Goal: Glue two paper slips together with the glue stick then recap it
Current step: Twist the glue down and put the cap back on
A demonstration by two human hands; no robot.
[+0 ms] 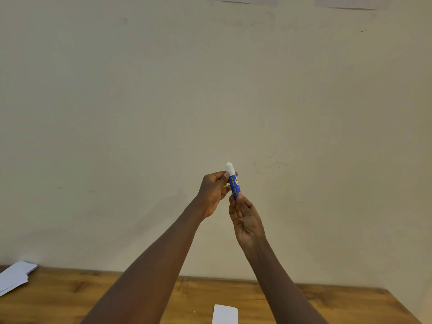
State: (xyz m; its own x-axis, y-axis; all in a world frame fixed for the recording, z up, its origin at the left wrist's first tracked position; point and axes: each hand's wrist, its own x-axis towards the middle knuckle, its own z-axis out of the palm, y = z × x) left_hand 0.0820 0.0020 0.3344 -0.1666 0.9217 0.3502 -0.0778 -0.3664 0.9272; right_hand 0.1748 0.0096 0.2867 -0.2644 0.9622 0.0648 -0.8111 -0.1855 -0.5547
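Observation:
A blue glue stick (233,183) stands upright in the air in front of the wall, its white glue column sticking out of the top with no cap on. My left hand (214,194) grips the upper part of the tube with thumb and fingers; something yellowish shows inside that hand, too hidden to name. My right hand (245,220) pinches the tube's bottom end from below. A white paper slip (225,314) lies on the wooden table (327,302) at the bottom edge of the view, between my forearms.
A small stack of white paper slips (15,275) lies at the table's far left by the wall. The beige wall (210,90) fills most of the view, with paper sheets (243,0) fixed near its top.

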